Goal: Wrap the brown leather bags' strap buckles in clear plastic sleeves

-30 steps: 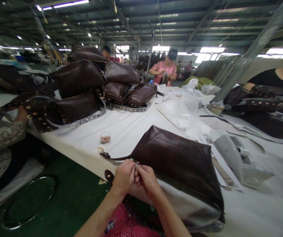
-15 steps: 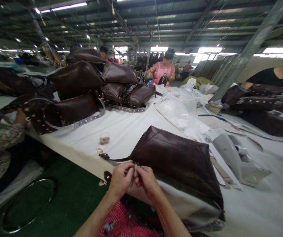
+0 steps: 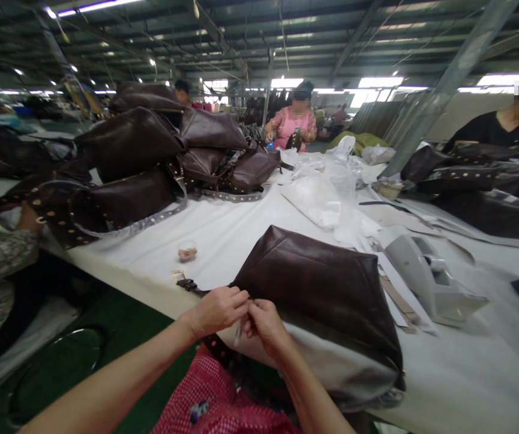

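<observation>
A dark brown leather bag [image 3: 317,283] lies on the white-covered table in front of me. At its near left edge my left hand [image 3: 223,310] is closed in a pinch, fingertips against those of my right hand [image 3: 266,325], which is pinched too. Whatever small piece they hold is hidden by the fingers; a pale, filmy strip hangs below them, blurred. A strap with a gold buckle [image 3: 178,276] runs out to the left of the bag. Below my hands, over my checked red clothing, hangs a dark studded strap [image 3: 217,346].
A small clear tub [image 3: 187,254] of copper-coloured bits stands left of the bag. To the right is a grey tape dispenser [image 3: 431,274]. Brown bags [image 3: 132,144] are piled at the back left, near plastic sheets [image 3: 327,193]. Co-workers sit left, behind and right.
My left hand has turned, its forearm swinging out to the left and its knuckles now up. The pinched fingertips stay together near the bag's edge. The view has shifted slightly.
</observation>
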A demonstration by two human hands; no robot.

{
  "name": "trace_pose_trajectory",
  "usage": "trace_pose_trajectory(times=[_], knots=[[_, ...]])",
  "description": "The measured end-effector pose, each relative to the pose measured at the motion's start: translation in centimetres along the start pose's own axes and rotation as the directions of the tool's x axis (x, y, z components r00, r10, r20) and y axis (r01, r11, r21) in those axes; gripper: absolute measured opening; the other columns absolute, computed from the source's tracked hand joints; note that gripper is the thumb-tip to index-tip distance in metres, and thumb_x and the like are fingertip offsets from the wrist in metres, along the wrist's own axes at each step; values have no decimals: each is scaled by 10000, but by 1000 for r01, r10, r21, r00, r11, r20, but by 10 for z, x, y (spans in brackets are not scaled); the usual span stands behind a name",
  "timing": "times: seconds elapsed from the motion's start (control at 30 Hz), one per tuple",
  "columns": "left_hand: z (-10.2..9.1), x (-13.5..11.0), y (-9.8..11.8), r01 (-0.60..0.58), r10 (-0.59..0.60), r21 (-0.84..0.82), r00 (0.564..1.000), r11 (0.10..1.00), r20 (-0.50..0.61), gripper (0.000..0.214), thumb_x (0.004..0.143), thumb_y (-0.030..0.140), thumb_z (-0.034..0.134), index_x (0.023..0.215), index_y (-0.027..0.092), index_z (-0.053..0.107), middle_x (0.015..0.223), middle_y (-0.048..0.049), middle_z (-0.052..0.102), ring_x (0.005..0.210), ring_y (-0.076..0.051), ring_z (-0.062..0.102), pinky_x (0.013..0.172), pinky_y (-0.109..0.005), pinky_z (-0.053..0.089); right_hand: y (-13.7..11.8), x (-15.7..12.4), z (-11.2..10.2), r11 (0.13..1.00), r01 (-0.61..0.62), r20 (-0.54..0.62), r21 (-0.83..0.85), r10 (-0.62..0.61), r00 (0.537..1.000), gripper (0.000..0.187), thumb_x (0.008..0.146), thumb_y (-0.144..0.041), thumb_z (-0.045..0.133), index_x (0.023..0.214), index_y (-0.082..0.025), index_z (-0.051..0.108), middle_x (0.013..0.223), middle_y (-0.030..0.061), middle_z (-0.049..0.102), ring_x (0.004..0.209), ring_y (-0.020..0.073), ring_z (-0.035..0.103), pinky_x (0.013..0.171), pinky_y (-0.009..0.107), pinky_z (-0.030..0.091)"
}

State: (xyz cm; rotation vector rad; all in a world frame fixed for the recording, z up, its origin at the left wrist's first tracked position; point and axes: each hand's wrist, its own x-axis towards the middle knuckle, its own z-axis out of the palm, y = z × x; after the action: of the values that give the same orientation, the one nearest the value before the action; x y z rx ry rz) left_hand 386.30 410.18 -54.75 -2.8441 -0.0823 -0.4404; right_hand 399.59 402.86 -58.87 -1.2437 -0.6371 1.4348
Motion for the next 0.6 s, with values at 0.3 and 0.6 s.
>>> trace_pose_trajectory(times=[0.3,0.6], knots=[[-35,61,-32,-262,306,-169,885,950,351,169,783,112,674,636,191,644,721,-8,606,496,-109,467,398,-289,223,5,-10,1,990,120,-36,69,-118,992,501,600,-625,731,637,-158,555,489,-17,558,381,100,495,384,213,386],[-35,83,-25,-200,316,-316,871,927,376,308,669,64,743,466,200,554,520,15,597,449,-114,437,426,-295,184,12,-11,0,987,162,-61,0,-162,985,487,608,-597,734,523,-152,557,456,8,548,391,107,473,392,227,376]])
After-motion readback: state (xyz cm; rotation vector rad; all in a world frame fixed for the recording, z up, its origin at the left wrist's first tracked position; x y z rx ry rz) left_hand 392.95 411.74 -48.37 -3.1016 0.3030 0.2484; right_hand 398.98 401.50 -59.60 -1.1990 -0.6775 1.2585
